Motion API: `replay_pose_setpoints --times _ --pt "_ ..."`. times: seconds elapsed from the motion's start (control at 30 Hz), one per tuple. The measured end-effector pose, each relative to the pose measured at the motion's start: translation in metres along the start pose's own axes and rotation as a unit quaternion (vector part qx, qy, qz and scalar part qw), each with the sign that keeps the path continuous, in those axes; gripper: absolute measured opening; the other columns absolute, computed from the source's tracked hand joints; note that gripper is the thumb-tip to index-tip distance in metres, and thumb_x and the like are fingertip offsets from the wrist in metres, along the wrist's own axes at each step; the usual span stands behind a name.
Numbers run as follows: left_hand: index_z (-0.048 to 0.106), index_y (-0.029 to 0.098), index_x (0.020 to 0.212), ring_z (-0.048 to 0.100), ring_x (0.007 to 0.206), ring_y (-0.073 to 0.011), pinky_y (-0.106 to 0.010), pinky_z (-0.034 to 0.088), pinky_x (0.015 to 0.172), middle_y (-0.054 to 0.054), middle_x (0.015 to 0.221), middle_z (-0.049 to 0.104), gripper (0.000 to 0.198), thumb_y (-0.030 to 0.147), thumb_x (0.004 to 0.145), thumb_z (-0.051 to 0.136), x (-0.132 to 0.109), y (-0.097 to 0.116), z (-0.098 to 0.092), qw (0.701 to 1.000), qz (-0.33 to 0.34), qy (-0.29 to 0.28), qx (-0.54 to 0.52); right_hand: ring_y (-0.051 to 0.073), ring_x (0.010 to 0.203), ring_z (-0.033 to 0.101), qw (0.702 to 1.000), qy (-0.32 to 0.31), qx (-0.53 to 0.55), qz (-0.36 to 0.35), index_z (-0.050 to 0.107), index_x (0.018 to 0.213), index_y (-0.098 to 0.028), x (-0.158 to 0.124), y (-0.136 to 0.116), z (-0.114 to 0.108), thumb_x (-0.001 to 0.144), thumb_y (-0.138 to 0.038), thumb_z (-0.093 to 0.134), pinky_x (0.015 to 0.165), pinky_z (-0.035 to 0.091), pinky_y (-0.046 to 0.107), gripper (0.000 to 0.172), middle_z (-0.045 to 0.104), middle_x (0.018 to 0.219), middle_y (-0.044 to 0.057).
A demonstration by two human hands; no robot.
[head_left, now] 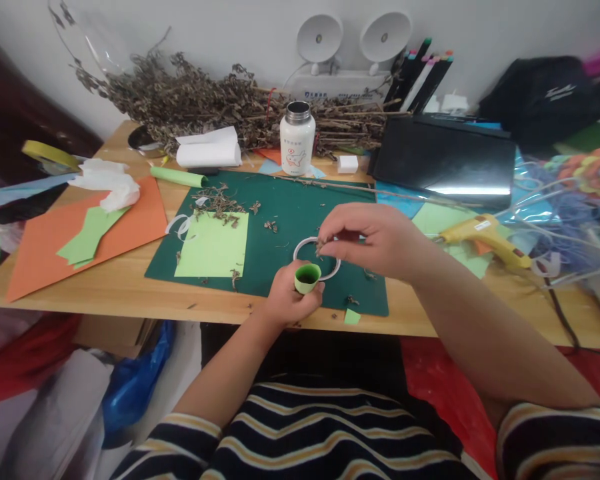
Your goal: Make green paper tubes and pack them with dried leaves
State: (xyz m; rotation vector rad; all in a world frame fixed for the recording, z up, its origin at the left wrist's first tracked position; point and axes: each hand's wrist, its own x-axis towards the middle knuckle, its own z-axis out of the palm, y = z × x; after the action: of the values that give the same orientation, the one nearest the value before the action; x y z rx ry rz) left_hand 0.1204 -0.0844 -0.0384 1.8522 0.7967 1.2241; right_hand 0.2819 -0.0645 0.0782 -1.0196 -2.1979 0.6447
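Note:
My left hand [286, 293] is wrapped round a rolled green paper tube [307, 288], its opening turned up and dark inside. Above and to the right of it, my right hand [370, 237] pinches a small crumbled piece of dried leaf [321, 247]. A white ring [336, 270], perhaps a roll of tape, lies on the green cutting mat [310, 200] behind the tube, partly hidden by both hands. Dried bits [223, 203] are heaped at the mat's left, by a light green paper square [211, 247].
Bundled dried plants [190, 100] line the wall behind a white bottle [298, 143]. A yellow glue gun [485, 237] with its cord lies at right, near a black tablet-like slab [445, 160]. Orange paper [45, 247] and a yellow tape roll [50, 153] are at left.

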Motion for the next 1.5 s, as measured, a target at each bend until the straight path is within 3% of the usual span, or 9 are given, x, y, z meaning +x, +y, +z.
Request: replay_pose_setpoints --times 0.13,0.3,0.43,0.7,1.0,1.23,1.3,1.4,1.5 --pt "0.042 0.019 0.065 0.046 0.046 -0.0099 -0.024 0.037 0.045 0.002 0.053 0.049 0.008 0.021 0.067 0.05 0.002 0.001 0.0 0.999 0.033 0.007 0.03 0.011 0.065 0.054 0.992 -0.07 -0.063 -0.081 0.061 0.073 -0.017 0.004 -0.023 0.001 0.079 -0.02 0.051 0.057 0.038 0.022 0.012 0.062 0.072 0.001" --pt "0.042 0.019 0.063 0.042 0.044 -0.0091 -0.023 0.035 0.043 0.004 0.051 0.044 0.008 0.022 0.066 0.049 0.003 0.0 0.001 0.997 0.052 0.02 0.048 0.017 0.071 0.055 0.966 -0.161 -0.187 -0.082 0.064 0.077 -0.018 0.009 -0.036 -0.007 0.08 -0.019 0.048 0.059 0.038 0.027 0.016 0.063 0.075 0.004" --pt "0.04 0.02 0.062 0.038 0.042 -0.0089 -0.023 0.034 0.041 0.004 0.049 0.042 0.01 0.025 0.066 0.048 0.003 0.0 0.001 0.997 0.058 0.019 0.053 0.019 0.07 0.055 0.95 -0.186 -0.228 -0.1 0.065 0.075 -0.022 0.009 -0.04 -0.008 0.08 -0.023 0.049 0.058 0.037 0.03 0.017 0.063 0.074 0.003" --pt "0.039 0.02 0.062 0.038 0.042 -0.0082 -0.021 0.032 0.041 0.005 0.049 0.043 0.008 0.023 0.065 0.047 0.004 0.002 0.0 0.996 0.073 0.013 0.059 0.018 0.065 0.054 0.96 -0.149 -0.208 -0.116 0.06 0.073 -0.023 0.005 -0.039 -0.007 0.08 -0.02 0.046 0.055 0.036 0.029 0.015 0.061 0.068 0.002" --pt "0.039 0.02 0.064 0.039 0.046 -0.0096 -0.023 0.034 0.044 0.003 0.053 0.044 0.006 0.022 0.065 0.045 0.005 0.003 0.002 0.991 0.106 0.037 0.066 0.02 0.078 0.055 0.953 -0.156 -0.218 -0.141 0.065 0.075 -0.023 -0.002 -0.034 -0.001 0.079 -0.022 0.041 0.07 0.039 0.036 0.024 0.063 0.093 0.004" --pt "0.037 0.02 0.066 0.042 0.045 -0.0098 -0.024 0.035 0.046 0.003 0.053 0.045 0.011 0.023 0.068 0.047 0.002 0.007 0.0 0.998 0.012 -0.02 0.055 0.018 0.082 0.056 0.988 0.051 -0.095 -0.106 0.06 0.081 -0.029 -0.014 -0.033 -0.022 0.079 -0.02 0.042 0.072 0.044 0.033 0.02 0.059 0.088 0.004" --pt "0.037 0.02 0.065 0.043 0.046 -0.0104 -0.024 0.036 0.046 0.003 0.053 0.046 0.011 0.024 0.069 0.047 0.003 0.006 0.0 0.998 0.008 -0.025 0.063 0.02 0.09 0.055 0.991 0.072 -0.064 -0.09 0.058 0.09 -0.029 -0.019 -0.028 -0.015 0.079 -0.026 0.047 0.077 0.044 0.035 0.016 0.059 0.093 0.004" --pt "0.042 0.02 0.069 0.05 0.053 -0.0136 -0.026 0.04 0.05 0.0 0.061 0.053 0.011 0.029 0.07 0.047 0.002 0.007 0.0 0.992 0.012 -0.063 0.112 0.025 0.104 0.05 0.999 0.016 -0.046 -0.02 0.05 0.109 -0.026 -0.026 -0.018 0.012 0.073 -0.038 0.059 0.085 0.042 0.04 0.039 0.056 0.11 0.007" --pt "0.048 0.018 0.084 0.057 0.074 -0.0208 -0.032 0.046 0.064 -0.007 0.081 0.06 0.019 0.034 0.074 0.045 -0.001 0.016 -0.004 0.978 0.004 -0.112 0.175 0.023 0.095 0.056 0.999 0.002 -0.019 0.051 0.053 0.102 -0.024 -0.03 -0.011 0.04 0.073 -0.034 0.059 0.081 0.044 0.039 0.031 0.061 0.103 0.007"
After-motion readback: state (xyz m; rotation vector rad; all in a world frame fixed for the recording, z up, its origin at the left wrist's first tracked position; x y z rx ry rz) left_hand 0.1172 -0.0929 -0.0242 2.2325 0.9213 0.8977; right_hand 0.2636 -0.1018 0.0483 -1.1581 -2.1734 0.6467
